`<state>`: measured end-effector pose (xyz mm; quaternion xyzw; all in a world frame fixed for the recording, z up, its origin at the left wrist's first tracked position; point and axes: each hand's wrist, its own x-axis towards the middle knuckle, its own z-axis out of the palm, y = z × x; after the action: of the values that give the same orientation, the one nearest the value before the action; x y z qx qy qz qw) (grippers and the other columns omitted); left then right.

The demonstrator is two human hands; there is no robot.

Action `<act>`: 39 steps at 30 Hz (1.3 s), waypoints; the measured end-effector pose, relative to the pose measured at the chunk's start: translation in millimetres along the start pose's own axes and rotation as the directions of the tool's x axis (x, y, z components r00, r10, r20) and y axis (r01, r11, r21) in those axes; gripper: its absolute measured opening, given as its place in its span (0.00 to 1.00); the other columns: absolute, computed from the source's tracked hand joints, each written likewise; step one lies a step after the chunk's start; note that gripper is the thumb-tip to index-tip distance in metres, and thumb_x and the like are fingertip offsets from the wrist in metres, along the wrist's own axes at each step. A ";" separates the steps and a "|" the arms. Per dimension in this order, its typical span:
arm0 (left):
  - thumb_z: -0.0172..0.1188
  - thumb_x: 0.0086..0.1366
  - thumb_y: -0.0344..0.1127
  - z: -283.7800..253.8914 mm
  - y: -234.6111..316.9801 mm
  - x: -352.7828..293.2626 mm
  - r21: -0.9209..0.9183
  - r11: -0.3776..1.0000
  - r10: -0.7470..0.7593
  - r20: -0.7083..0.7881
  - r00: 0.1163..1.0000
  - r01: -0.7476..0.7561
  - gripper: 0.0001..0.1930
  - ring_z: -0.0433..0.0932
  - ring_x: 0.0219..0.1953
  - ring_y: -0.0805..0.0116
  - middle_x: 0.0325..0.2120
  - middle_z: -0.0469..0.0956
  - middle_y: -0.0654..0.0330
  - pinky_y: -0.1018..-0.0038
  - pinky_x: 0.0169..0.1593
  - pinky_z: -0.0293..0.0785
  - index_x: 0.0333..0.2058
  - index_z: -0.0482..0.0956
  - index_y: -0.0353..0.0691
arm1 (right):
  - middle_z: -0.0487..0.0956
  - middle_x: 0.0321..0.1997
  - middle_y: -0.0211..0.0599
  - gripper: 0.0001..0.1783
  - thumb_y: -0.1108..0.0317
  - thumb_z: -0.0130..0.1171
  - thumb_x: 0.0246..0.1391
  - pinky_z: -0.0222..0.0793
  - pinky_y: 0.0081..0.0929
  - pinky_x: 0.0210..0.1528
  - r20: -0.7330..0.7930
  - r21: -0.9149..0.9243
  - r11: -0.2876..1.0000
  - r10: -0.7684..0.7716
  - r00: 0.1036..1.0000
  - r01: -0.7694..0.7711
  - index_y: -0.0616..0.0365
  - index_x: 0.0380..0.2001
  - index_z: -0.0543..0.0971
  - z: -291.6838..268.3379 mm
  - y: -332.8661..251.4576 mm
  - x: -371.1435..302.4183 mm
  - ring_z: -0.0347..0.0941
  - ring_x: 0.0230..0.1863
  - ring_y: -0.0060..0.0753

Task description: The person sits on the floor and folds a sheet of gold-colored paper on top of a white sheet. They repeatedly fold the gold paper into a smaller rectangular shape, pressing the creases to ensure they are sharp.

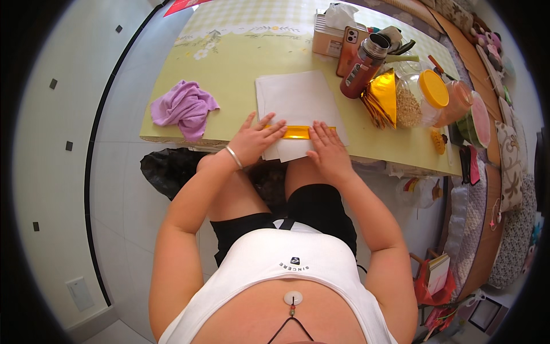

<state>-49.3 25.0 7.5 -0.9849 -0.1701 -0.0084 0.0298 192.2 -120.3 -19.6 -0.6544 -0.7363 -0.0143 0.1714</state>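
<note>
A narrow, shiny gold foil strip (pixel 297 132) lies crosswise on a stack of white paper sheets (pixel 295 97) at the table's near edge. My left hand (pixel 252 142) presses on the strip's left end with fingers stretched out. On its right end rests my right hand (pixel 331 153), fingers extended and laid flat. Between the two hands the middle of the strip shows, looking folded flat. The lower corners of the paper reach past the table edge above my lap.
A crumpled purple cloth (pixel 184 109) lies left on the table (pixel 235 69). To the right stand a red thermos (pixel 362 69), a phone (pixel 350 49), a stack of gold foil sheets (pixel 380 100), a yellow-lidded jar (pixel 408 103) and a cut watermelon (pixel 475 120). A black bag (pixel 169 169) sits below the table.
</note>
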 end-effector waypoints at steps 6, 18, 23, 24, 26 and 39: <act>0.53 0.57 0.27 -5.4 -9.9 -24.3 0.020 0.995 -0.096 0.047 0.994 0.096 0.38 0.48 0.75 0.55 0.72 0.55 0.64 0.44 0.72 0.43 0.70 0.60 0.47 | 0.71 0.66 0.48 0.23 0.67 0.55 0.60 0.61 0.43 0.69 -0.102 -0.044 0.999 -0.034 0.994 0.030 0.65 0.57 0.74 -12.6 31.1 -10.1 0.66 0.67 0.47; 0.67 0.47 0.40 -24.2 52.4 57.3 -0.080 0.996 -0.060 -0.273 0.960 0.040 0.11 0.75 0.40 0.59 0.28 0.73 0.57 0.62 0.44 0.71 0.25 0.79 0.39 | 0.76 0.56 0.50 0.14 0.68 0.53 0.53 0.57 0.61 0.67 0.066 -0.283 0.942 -0.167 0.984 0.179 0.64 0.37 0.82 -30.3 27.8 26.7 0.68 0.63 0.48; 0.62 0.51 0.34 6.8 55.4 76.2 0.021 0.996 -0.077 -0.288 0.954 0.086 0.05 0.78 0.24 0.60 0.23 0.73 0.60 0.63 0.29 0.73 0.23 0.77 0.41 | 0.79 0.48 0.44 0.11 0.66 0.54 0.52 0.58 0.59 0.67 -0.047 -0.094 0.993 -0.073 0.996 0.068 0.61 0.34 0.81 -49.1 19.9 28.4 0.71 0.59 0.43; 0.61 0.52 0.33 5.2 52.4 75.6 -0.017 0.995 -0.101 -0.303 0.948 0.100 0.04 0.78 0.23 0.59 0.23 0.73 0.59 0.63 0.28 0.74 0.23 0.77 0.41 | 0.79 0.47 0.43 0.11 0.66 0.55 0.52 0.59 0.58 0.67 -0.078 -0.091 0.993 -0.082 0.994 0.075 0.60 0.33 0.81 -48.7 18.1 27.4 0.72 0.58 0.43; 0.60 0.53 0.32 0.4 47.0 73.6 -0.089 0.989 -0.138 -0.319 0.938 0.116 0.03 0.78 0.23 0.58 0.23 0.74 0.59 0.63 0.27 0.75 0.23 0.77 0.42 | 0.80 0.44 0.40 0.09 0.67 0.57 0.51 0.60 0.57 0.66 -0.138 -0.087 0.993 -0.097 0.986 0.085 0.59 0.33 0.81 -47.0 16.5 25.6 0.73 0.56 0.42; 0.61 0.56 0.22 -15.9 18.4 60.1 -0.449 0.890 -0.199 -0.537 0.820 -0.078 0.07 0.83 0.34 0.55 0.34 0.83 0.55 0.68 0.38 0.81 0.31 0.84 0.39 | 0.74 0.62 0.40 0.32 0.70 0.66 0.44 0.56 0.51 0.70 -0.277 0.215 0.974 -0.005 0.961 0.067 0.52 0.57 0.76 -43.5 35.4 13.9 0.68 0.65 0.45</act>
<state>13.4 26.8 24.0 -0.9102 -0.1786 -0.3420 -0.1504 235.5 -112.5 17.8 -0.6091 -0.7143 -0.0254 0.3436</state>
